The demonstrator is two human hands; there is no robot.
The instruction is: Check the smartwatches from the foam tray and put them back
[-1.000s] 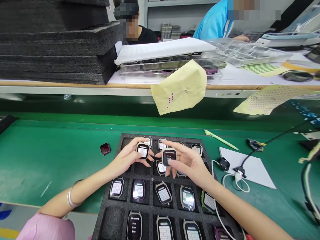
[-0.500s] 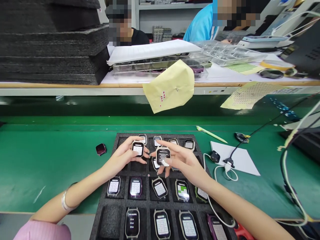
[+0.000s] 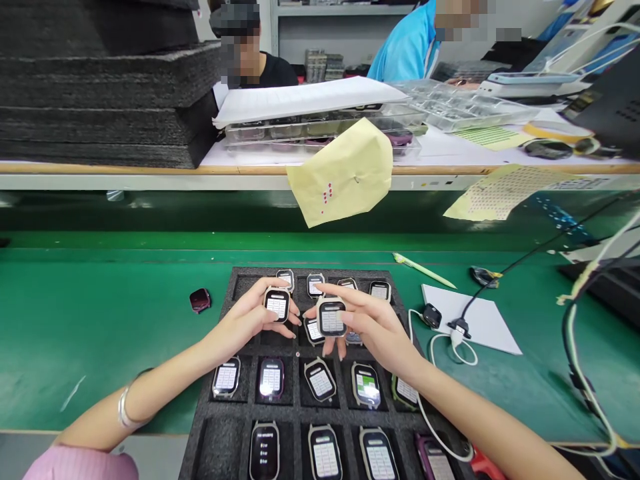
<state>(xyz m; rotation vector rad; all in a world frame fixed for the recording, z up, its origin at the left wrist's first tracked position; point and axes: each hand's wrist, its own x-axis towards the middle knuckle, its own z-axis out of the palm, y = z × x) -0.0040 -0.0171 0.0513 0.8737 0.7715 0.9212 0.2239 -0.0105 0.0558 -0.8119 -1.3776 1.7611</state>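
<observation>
My left hand [image 3: 255, 310] is closed on a smartwatch [image 3: 277, 305] without straps, its screen lit with a white grid. In my right hand [image 3: 367, 325] is another strapless smartwatch [image 3: 331, 317] in a pale case, also showing a light grid, with the thumb at the screen's right edge. Both are held up over a black foam tray [image 3: 223, 433]. Several more watch bodies lie in its compartments, among them one with a partly green screen [image 3: 367, 385] and one with a dark text menu [image 3: 265, 451]. My hands hide part of the upper compartments.
A dark red watch [image 3: 200, 300] lies left of the tray. To the right are a green pen [image 3: 424, 270], a white pad [image 3: 493, 327] and charging cables [image 3: 457, 333]. Black foam sheets [image 3: 100, 133] and clear plastic trays [image 3: 450, 107] sit on the shelf; two people are beyond.
The screen of the watch in my right hand has gone from dark with text lines to a light grid. That hand has shifted slightly right and down.
</observation>
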